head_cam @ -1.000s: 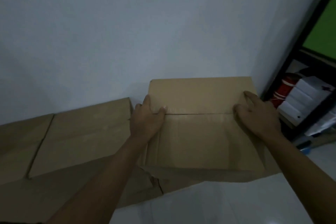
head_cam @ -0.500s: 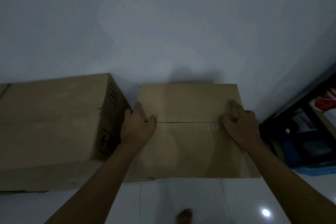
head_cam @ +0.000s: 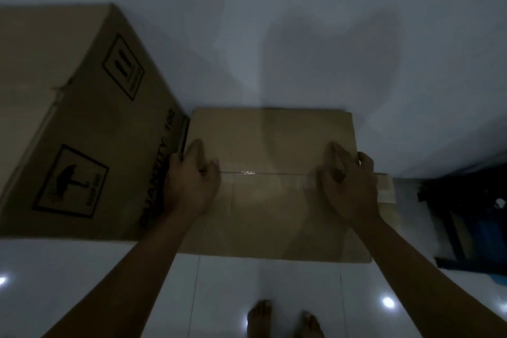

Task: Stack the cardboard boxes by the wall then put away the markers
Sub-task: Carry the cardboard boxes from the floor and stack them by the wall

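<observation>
Now | box (head_cam: pixel 274 200): brown, taped seam | left hand (head_cam: pixel 192 181), right hand (head_cam: pixel 347 181): grip grasping box

1. A glossy white tiled floor (head_cam: pixel 96 282) fills the bottom of the frame, catching small light glints.
2. On it, at centre, sits a low brown cardboard box (head_cam: pixel 274 208) against the wall.
3. A taller printed brown cardboard box (head_cam: pixel 82 132) stands at left, just beside it.
4. Two bare feet (head_cam: pixel 282 320) stand at bottom centre.
5. A dark, unclear object (head_cam: pixel 466 228) sits at right.

A dim indoor storage corner, perhaps in a home. Glossy white floor tiles (head_cam: pixel 109 282) meet a bare pale wall (head_cam: pixel 274 22), printed cardboard shipping boxes (head_cam: pixel 90 132) stand against it, and the person's feet (head_cam: pixel 259 318) are bare
</observation>
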